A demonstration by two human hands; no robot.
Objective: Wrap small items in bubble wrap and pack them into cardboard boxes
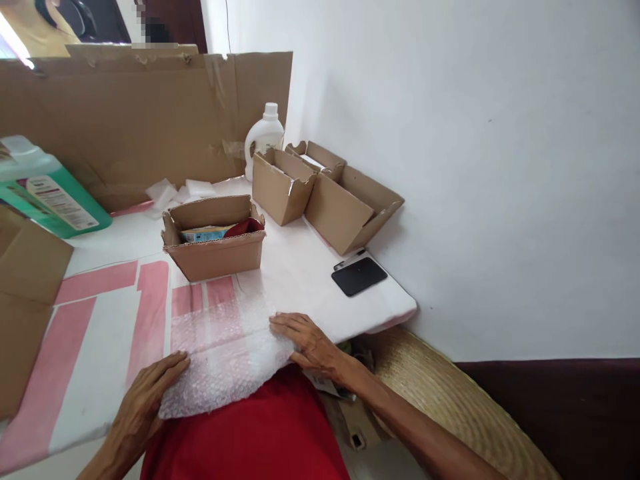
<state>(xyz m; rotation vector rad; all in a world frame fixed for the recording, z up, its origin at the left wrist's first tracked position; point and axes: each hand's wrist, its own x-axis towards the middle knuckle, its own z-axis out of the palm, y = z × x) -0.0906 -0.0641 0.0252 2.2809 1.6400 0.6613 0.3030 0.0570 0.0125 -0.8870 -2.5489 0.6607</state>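
A clear sheet of bubble wrap [220,360] lies over the near edge of the table, its front part drooping above my red clothing. A crease or edge line runs across it. My left hand [150,390] holds the sheet's left side, fingers together and pointing forward, the thumb hidden. At the right side, my right hand [310,343] has its fingers on top of the wrap and the thumb lower, near the front edge. Just beyond the wrap stands an open cardboard box [220,259] with a blue-and-yellow packet [205,235] and something dark red inside.
Several open cardboard boxes [335,213] stand by the wall, near a white bottle [265,137]. A black phone-like slab [359,276] lies at the table's right edge. At left are a green-liquid jug [60,200] and a carton [25,313]. A tall cardboard panel [150,113] closes the back.
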